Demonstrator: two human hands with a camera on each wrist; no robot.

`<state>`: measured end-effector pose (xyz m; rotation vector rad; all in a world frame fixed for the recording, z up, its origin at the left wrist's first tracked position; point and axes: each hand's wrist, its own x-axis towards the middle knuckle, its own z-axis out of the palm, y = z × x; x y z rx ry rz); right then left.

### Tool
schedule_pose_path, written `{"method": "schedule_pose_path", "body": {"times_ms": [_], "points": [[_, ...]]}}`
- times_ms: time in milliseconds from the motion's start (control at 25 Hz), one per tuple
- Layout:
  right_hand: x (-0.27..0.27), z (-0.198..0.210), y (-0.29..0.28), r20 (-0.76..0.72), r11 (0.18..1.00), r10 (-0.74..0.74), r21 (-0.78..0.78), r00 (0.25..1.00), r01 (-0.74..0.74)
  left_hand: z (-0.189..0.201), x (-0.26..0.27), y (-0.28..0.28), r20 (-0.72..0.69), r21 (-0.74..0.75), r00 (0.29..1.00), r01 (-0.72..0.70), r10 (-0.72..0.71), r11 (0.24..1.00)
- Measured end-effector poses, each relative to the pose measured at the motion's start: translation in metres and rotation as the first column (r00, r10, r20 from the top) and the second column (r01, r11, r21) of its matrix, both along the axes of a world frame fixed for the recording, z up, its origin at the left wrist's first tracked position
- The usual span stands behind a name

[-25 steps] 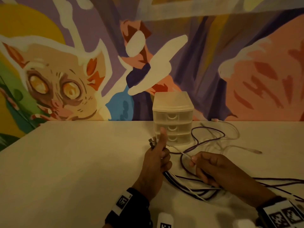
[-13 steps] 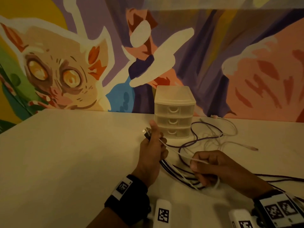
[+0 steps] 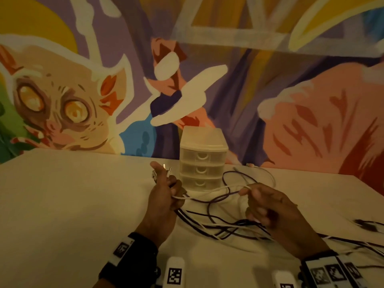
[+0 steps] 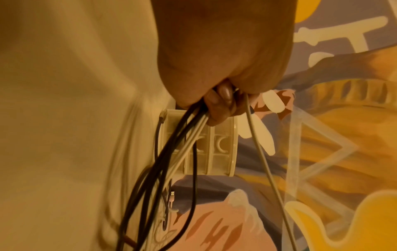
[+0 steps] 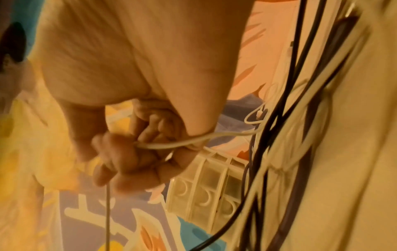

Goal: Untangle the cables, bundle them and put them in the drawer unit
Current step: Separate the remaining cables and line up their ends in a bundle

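Several dark purple and white cables lie tangled on the white table in front of a small translucent three-drawer unit, whose drawers are all closed. My left hand grips a bunch of the cables with their plug ends sticking up past the thumb. My right hand pinches a white cable that stretches across to the left hand. In the right wrist view that white cable loops round the curled fingers.
A painted mural wall rises right behind the table's far edge. More cable loops to the right of the drawer unit, and a dark plug end lies at the far right. Bare table stretches to the left.
My right hand has risen and moved right, drawing the white cable taut away from the left hand. The left hand keeps its grip on the bunch and has shifted slightly.
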<state>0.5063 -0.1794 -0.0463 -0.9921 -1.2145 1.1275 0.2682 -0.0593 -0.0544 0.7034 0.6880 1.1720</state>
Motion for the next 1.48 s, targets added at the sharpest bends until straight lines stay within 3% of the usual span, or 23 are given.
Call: {"method": "schedule_pose_path", "body": {"times_ms": [80, 120, 160, 280, 400, 480, 560, 600, 680, 800, 880, 1000, 1080, 1120, 1200, 1280, 1320, 1400, 1480], "points": [[-0.003, 0.005, -0.001, 0.209, 0.999, -0.035, -0.031, 0.977, 0.043, 0.000, 0.000, -0.003, 0.020, 0.006, 1.000, 0.015, -0.016, 1.000], [-0.004, 0.007, 0.000, 0.350, 0.995, -0.082, -0.027, 0.933, 0.098, -0.001, 0.000, -0.004, 0.038, 0.007, 0.999, 0.017, -0.017, 1.000], [0.000, 0.006, 0.001, 0.399, 0.985, -0.165, 0.017, 0.902, 0.173, 0.000, -0.001, -0.003, 0.055, 0.016, 0.998, 0.020, -0.020, 1.000], [0.020, 0.009, 0.000, 0.310, 0.955, -0.297, 0.095, 0.903, 0.281, 0.008, -0.005, -0.003, 0.155, 0.041, 0.987, 0.039, -0.045, 0.998], [0.028, 0.009, 0.004, 0.383, 0.987, -0.131, -0.038, 0.914, 0.157, 0.011, -0.018, 0.004, 0.239, 0.014, 0.969, 0.065, -0.066, 0.998], [0.027, 0.006, 0.006, 0.191, 0.998, -0.070, 0.006, 0.979, 0.070, 0.005, -0.027, 0.007, 0.143, 0.026, 0.982, 0.121, -0.124, 0.992], [0.026, 0.001, 0.006, -0.090, 0.993, -0.043, 0.104, 0.995, 0.052, 0.000, -0.028, 0.004, -0.090, 0.060, 0.978, 0.196, -0.190, 0.979], [0.022, 0.000, 0.007, -0.135, 0.991, -0.036, 0.119, 0.990, 0.052, -0.002, -0.027, 0.001, -0.212, 0.087, 0.955, 0.232, -0.209, 0.969], [0.004, -0.007, 0.007, -0.063, 0.996, -0.021, 0.082, 0.998, 0.026, -0.007, -0.021, -0.007, -0.380, 0.154, 0.896, 0.308, -0.232, 0.939], [-0.017, -0.010, 0.006, 0.057, 1.000, 0.011, -0.013, 0.998, -0.011, -0.010, -0.017, -0.016, -0.502, 0.200, 0.831, 0.381, -0.240, 0.903], [-0.022, -0.009, 0.005, 0.055, 1.000, -0.004, -0.012, 0.998, 0.005, -0.012, -0.017, -0.018, -0.553, 0.200, 0.790, 0.435, -0.266, 0.878], [-0.028, -0.011, 0.006, 0.042, 0.999, -0.033, 0.029, 0.999, 0.032, -0.011, -0.015, -0.024, -0.656, 0.171, 0.672, 0.575, -0.343, 0.800], [-0.032, -0.013, 0.008, 0.052, 0.996, -0.087, 0.024, 0.995, 0.086, -0.009, -0.014, -0.029, -0.682, 0.180, 0.642, 0.610, -0.349, 0.771], [-0.031, -0.013, 0.008, 0.085, 0.992, -0.129, 0.018, 0.988, 0.128, -0.009, -0.014, -0.029, -0.674, 0.212, 0.660, 0.603, -0.332, 0.769], [-0.023, -0.011, 0.007, 0.284, 0.985, -0.165, -0.002, 0.945, 0.172, -0.007, -0.018, -0.023, -0.546, 0.299, 0.797, 0.472, -0.257, 0.830], [-0.007, -0.008, 0.005, 0.546, 0.983, -0.131, -0.036, 0.827, 0.180, -0.001, -0.031, -0.009, -0.258, 0.278, 0.956, 0.211, -0.138, 0.937], [0.004, -0.006, 0.005, 0.611, 0.974, -0.174, -0.008, 0.772, 0.226, 0.003, -0.038, 0.000, -0.118, 0.236, 0.990, 0.101, -0.074, 0.966], [0.022, 0.004, 0.004, 0.532, 0.912, -0.401, 0.153, 0.746, 0.380, 0.008, -0.048, 0.011, 0.007, 0.207, 1.000, -0.005, 0.003, 0.978], [0.032, 0.019, 0.001, 0.307, 0.817, -0.574, 0.280, 0.759, 0.504, 0.006, -0.041, 0.011, 0.022, 0.190, 1.000, 0.010, -0.015, 0.982]]}}
